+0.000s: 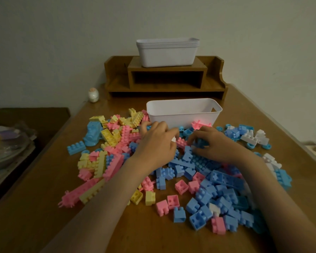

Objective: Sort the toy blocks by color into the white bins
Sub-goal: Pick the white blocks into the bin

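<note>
Blue blocks (217, 198) heaped nearest, right side of surface (44, 198); pink blocks (114, 166) and yellow blocks (100, 165) mixed at left. Left grip (156, 143) pinches small white block (173, 139) over pile middle. Right grip (215, 143) curled among blue pieces, hold unclear. White bin (182, 114) just behind both grips; stacked bins (166, 53) on wooden shelf (164, 83).
</note>
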Demonstrator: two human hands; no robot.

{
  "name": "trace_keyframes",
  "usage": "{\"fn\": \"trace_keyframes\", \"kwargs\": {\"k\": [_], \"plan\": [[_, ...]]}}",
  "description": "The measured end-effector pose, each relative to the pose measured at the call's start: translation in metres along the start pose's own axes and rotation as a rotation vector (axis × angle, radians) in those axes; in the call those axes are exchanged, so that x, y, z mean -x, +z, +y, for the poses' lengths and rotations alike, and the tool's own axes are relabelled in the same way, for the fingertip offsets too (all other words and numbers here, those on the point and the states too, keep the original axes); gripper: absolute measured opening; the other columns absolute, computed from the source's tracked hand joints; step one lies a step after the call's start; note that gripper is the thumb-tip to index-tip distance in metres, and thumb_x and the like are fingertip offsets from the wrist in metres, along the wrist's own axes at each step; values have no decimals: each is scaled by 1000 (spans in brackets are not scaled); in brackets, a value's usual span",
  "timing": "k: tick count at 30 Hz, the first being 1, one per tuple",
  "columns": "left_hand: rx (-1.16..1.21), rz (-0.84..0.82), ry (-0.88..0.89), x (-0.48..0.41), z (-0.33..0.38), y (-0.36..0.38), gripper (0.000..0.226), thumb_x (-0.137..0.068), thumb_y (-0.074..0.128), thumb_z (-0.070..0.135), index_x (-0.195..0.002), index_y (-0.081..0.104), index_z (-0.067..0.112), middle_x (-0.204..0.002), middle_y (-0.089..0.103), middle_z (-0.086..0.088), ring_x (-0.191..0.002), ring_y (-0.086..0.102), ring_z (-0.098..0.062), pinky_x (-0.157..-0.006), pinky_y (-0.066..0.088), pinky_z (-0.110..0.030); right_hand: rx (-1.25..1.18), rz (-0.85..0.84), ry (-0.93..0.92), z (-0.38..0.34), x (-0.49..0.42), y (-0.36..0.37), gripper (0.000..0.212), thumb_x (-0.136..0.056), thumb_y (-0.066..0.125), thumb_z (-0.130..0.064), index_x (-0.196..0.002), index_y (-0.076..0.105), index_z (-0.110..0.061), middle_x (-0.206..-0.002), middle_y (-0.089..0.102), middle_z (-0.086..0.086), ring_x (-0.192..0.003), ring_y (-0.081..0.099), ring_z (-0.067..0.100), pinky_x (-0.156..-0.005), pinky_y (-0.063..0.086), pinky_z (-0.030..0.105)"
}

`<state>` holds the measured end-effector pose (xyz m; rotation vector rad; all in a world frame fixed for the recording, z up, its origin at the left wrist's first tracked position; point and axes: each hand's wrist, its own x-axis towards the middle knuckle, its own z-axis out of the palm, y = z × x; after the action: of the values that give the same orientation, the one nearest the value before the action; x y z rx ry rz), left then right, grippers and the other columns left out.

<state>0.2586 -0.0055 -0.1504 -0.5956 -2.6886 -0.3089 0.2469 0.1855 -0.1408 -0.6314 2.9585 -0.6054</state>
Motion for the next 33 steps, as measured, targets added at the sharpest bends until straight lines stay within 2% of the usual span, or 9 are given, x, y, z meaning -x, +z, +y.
{"fn": "trace_keyframes", "kwargs": {"k": [3, 7, 10, 14, 17, 20, 23, 28, 33], "plan": [[20, -33, -14, 1, 1, -1, 10, -88, 44, 24, -98, 42, 24, -93, 32, 8, -105, 39, -14, -102, 12, -36, 48, 21, 35, 0, 0, 0, 22, -84, 62, -36, -105, 56, -31, -108, 43, -10, -109, 40, 11, -101, 34, 43], [64, -13, -3, 2, 4, -1, 10, -91, 40, 29, -91, 33, 22, -90, 36, 7, -97, 40, -13, -99, 14, -34, 51, 82, 54, 0, -1, 2, 22, -81, 64, -41, -95, 53, -28, -104, 48, -10, -107, 46, 14, -100, 35, 43], [82, 88, 76, 4, 13, -2, 31, -93, 34, 49, -91, 41, 18, -88, 46, 6, -91, 46, -13, -97, 16, -35, 103, 86, 55, -1, -2, 3, 17, -84, 60, -43, -93, 53, -31, -106, 45, -11, -112, 41, 13, -100, 25, 38], [32, -69, 208, 6, 19, 0, 40, -91, 43, 56, -102, 40, 18, -110, 47, 4, -113, 38, -11, -103, 7, -32, 181, 72, 42, -3, -2, 4, 9, -86, 55, -42, -93, 51, -37, -119, 46, -10, -117, 35, 15, -102, 20, 40], [3, -136, 181, 7, 17, 1, 35, -92, 43, 54, -95, 29, 22, -107, 48, 4, -112, 36, -15, -100, 8, -31, 68, 150, 51, 0, -2, 2, 15, -87, 56, -33, -100, 50, -26, -112, 56, -3, -109, 46, 19, -100, 27, 38], [-24, -128, 151, 7, 15, 0, 35, -93, 40, 54, -94, 29, 21, -99, 51, 2, -107, 41, -19, -97, 11, -31, -75, 306, 67, 6, -2, 0, 17, -89, 53, -18, -103, 43, -14, -96, 60, 7, -89, 55, 28, -85, 43, 42], [-7, -160, 104, 6, 14, -1, 31, -96, 39, 49, -99, 34, 19, -97, 51, 0, -106, 43, -20, -98, 13, -33, -90, 393, 106, 15, -3, -1, 19, -92, 47, -13, -111, 43, -16, -101, 52, 4, -84, 50, 22, -72, 39, 33], [3, -164, 92, 5, 12, 2, 21, -100, 28, 43, -96, 29, 22, -94, 50, 3, -100, 48, -17, -100, 14, -35, -66, 255, 211, 26, -7, 4, 23, -94, 44, -16, -116, 52, -14, -115, 44, 11, -103, 49, 29, -81, 34, 26], [140, -89, 38, 6, 13, 1, 27, -99, 23, 45, -97, 34, 20, -88, 51, 6, -91, 47, -10, -104, 11, -33, -141, 77, 231, 21, -8, 0, 39, -96, 37, -14, -129, 50, -30, -127, 41, 8, -121, 41, 26, -99, 30, 30]]}}
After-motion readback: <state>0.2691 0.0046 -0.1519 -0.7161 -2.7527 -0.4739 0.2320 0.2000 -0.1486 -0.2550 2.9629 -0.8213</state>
